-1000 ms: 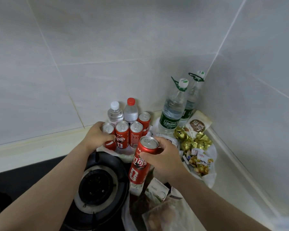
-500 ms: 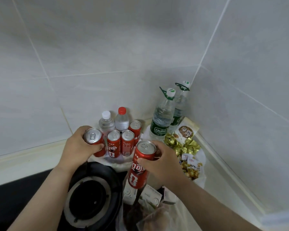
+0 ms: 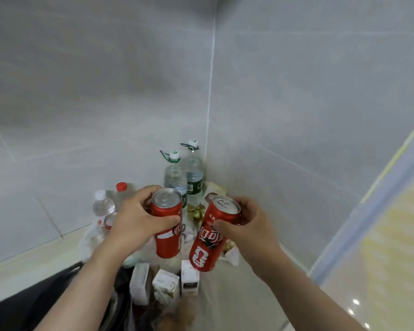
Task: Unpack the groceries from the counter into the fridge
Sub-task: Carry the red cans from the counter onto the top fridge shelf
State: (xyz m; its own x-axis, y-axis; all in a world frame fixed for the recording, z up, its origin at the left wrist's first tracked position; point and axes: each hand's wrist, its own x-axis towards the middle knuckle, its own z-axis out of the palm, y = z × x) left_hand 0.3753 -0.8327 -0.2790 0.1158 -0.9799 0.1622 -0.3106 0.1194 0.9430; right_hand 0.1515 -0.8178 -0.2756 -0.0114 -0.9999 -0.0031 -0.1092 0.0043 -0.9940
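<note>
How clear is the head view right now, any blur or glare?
Head view: soft throughout, likely motion blur; print on the left can and right can, held in the left hand and right hand, is smeared; small glints at lower right; the wide-angle lens bends the tile seams.

Red cans (image 3: pixel 167 244) (image 3: pixel 206 249) held: 2. Water bottles (image 3: pixel 103 206) (image 3: pixel 122 194) (image 3: pixel 175 177) (image 3: pixel 194 173): 4. Small cartons (image 3: pixel 139 283) (image 3: pixel 165 286) (image 3: pixel 189 279): 3.
</note>
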